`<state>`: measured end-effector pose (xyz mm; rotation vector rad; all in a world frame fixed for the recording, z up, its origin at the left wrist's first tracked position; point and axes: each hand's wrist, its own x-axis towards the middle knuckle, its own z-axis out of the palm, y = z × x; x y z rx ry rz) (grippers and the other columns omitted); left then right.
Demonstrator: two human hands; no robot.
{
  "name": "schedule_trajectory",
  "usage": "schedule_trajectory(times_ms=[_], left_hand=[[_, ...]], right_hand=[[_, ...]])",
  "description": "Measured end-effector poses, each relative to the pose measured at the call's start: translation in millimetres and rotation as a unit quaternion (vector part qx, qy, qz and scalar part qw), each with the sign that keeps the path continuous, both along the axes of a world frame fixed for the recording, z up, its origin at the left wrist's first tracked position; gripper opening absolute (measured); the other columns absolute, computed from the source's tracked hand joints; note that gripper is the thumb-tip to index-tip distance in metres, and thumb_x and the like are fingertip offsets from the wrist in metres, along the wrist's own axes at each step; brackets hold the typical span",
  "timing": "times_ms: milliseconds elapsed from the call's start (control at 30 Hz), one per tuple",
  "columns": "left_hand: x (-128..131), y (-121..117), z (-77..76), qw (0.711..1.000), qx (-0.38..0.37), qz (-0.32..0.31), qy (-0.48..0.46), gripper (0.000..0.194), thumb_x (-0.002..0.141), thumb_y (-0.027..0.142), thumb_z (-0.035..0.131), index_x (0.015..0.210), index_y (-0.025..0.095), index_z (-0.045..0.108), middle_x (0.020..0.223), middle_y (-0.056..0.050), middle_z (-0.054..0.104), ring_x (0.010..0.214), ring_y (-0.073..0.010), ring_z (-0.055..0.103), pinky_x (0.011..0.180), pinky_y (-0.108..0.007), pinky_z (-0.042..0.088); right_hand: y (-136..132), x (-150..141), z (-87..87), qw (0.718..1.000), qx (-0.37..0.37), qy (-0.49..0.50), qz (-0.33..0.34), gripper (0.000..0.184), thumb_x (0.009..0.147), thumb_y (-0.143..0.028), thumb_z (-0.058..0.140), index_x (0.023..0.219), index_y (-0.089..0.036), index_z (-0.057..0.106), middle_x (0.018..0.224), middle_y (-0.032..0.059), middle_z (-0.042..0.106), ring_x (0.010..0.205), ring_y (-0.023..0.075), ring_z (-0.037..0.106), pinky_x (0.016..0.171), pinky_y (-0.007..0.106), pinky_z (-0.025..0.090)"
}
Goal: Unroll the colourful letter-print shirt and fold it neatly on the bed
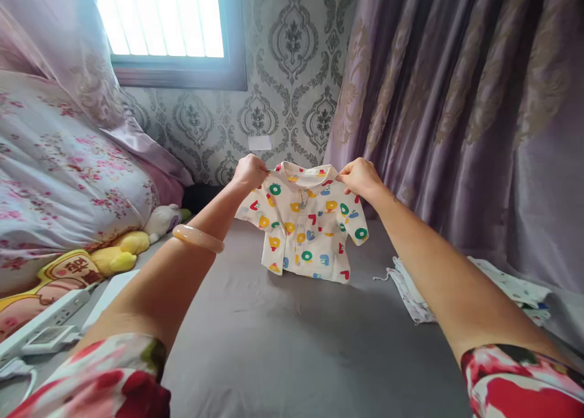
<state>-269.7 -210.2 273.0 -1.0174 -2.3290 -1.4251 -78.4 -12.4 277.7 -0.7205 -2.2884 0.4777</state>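
A small short-sleeved baby shirt (314,229), cream with a print of red, yellow, green and blue figures, hangs spread out between my two hands. My left hand (250,173) pinches it at one shoulder, and my right hand (360,177) pinches the other. The round collar is at the top, with the front facing me. Its lower hem hangs at or just above the grey bed sheet (292,345); whether it touches I cannot tell. A pale bangle (198,238) circles my left forearm.
Folded light clothes (410,293) lie on the right, partly behind my right forearm. At left are plush toys (123,247), a power strip (50,320) with a plugged-in adapter, and floral bedding (82,174). Purple curtains (433,114) hang at the right, beside a patterned wall (292,47).
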Motion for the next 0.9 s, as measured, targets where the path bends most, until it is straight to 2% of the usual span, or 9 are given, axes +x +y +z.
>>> schedule_trajectory(times_ms=[67,133,300,367,467,567,667,800,900], left_hand=[[3.0,5.5,2.8,0.998,0.018,0.023,-0.059,0.006,0.072,0.018,0.069,0.069,0.015,0.065,0.056,-0.004,0.061,0.063,-0.0226,0.066,0.063,-0.033,0.053],[6.0,8.3,3.5,0.996,0.082,0.030,-0.028,0.005,0.076,0.018,0.064,0.079,0.015,0.066,0.065,-0.006,0.066,0.067,-0.0204,0.067,0.068,-0.032,0.054],[12.1,3.5,-1.7,0.931,0.245,0.044,0.266,0.022,0.088,0.024,0.049,0.097,0.017,0.068,0.110,-0.009,0.067,0.100,-0.0186,0.063,0.089,-0.030,0.049],[11.2,0.4,-4.1,0.937,0.174,0.017,0.302,0.023,0.087,0.024,0.048,0.092,0.019,0.070,0.107,-0.008,0.068,0.100,-0.0190,0.062,0.088,-0.029,0.049],[6.9,-1.4,-5.3,0.973,0.050,0.030,0.224,0.023,0.081,0.020,0.050,0.082,0.019,0.073,0.083,-0.006,0.072,0.085,-0.0204,0.065,0.080,-0.028,0.049],[4.2,-1.1,-2.0,0.971,0.083,0.088,0.205,0.031,0.082,0.021,0.047,0.092,0.017,0.075,0.091,-0.008,0.074,0.088,-0.0220,0.066,0.082,-0.029,0.048],[3.7,-1.9,3.3,0.967,0.100,0.077,0.219,0.031,0.081,0.024,0.049,0.094,0.016,0.076,0.096,-0.009,0.075,0.090,-0.0219,0.066,0.084,-0.028,0.048],[1.6,-4.9,3.7,0.985,0.047,0.028,0.165,0.023,0.074,0.026,0.057,0.077,0.014,0.077,0.074,-0.008,0.074,0.078,-0.0218,0.067,0.074,-0.027,0.050],[0.2,-4.0,-0.6,0.994,0.051,-0.010,0.099,0.021,0.070,0.027,0.060,0.074,0.014,0.076,0.063,-0.004,0.070,0.071,-0.0200,0.068,0.066,-0.024,0.050]], right_hand=[[-4.6,-3.3,0.4,0.999,-0.036,0.024,0.002,0.014,0.087,-0.017,0.063,0.074,-0.016,0.070,0.046,0.0011,0.056,0.046,0.0184,0.061,0.050,0.026,0.050],[-6.8,-4.9,0.0,0.996,-0.049,0.072,0.009,0.015,0.090,-0.019,0.058,0.079,-0.015,0.068,0.055,0.0035,0.062,0.050,0.0189,0.064,0.051,0.025,0.051],[-7.7,-3.0,-5.1,0.956,0.183,0.227,-0.002,0.017,0.095,-0.019,0.050,0.097,-0.017,0.067,0.094,0.0096,0.071,0.093,0.0240,0.067,0.082,0.032,0.050],[-5.7,-3.3,-10.1,0.957,0.231,0.178,0.004,0.018,0.095,-0.017,0.049,0.097,-0.019,0.067,0.099,0.0091,0.070,0.097,0.0236,0.065,0.084,0.030,0.047],[-1.8,-6.6,-17.5,0.978,0.203,0.049,0.017,0.016,0.092,-0.016,0.054,0.088,-0.020,0.068,0.087,0.0065,0.071,0.087,0.0223,0.066,0.075,0.026,0.045],[-2.0,-9.8,-18.9,0.971,0.214,0.109,-0.004,0.020,0.095,-0.020,0.048,0.097,-0.018,0.068,0.094,0.0085,0.071,0.089,0.0228,0.065,0.076,0.027,0.044],[-4.7,-10.0,-13.8,0.951,0.246,0.186,-0.010,0.026,0.096,-0.018,0.041,0.102,-0.015,0.067,0.101,0.0105,0.070,0.094,0.0230,0.063,0.080,0.028,0.044],[-1.9,-7.3,-7.9,0.969,0.229,0.084,0.035,0.022,0.092,-0.014,0.048,0.092,-0.018,0.070,0.093,0.0075,0.071,0.091,0.0222,0.064,0.078,0.026,0.044],[1.3,-4.5,-8.7,0.974,0.211,0.081,-0.001,0.022,0.093,-0.015,0.049,0.094,-0.018,0.071,0.093,0.0083,0.072,0.089,0.0228,0.065,0.075,0.027,0.044]])
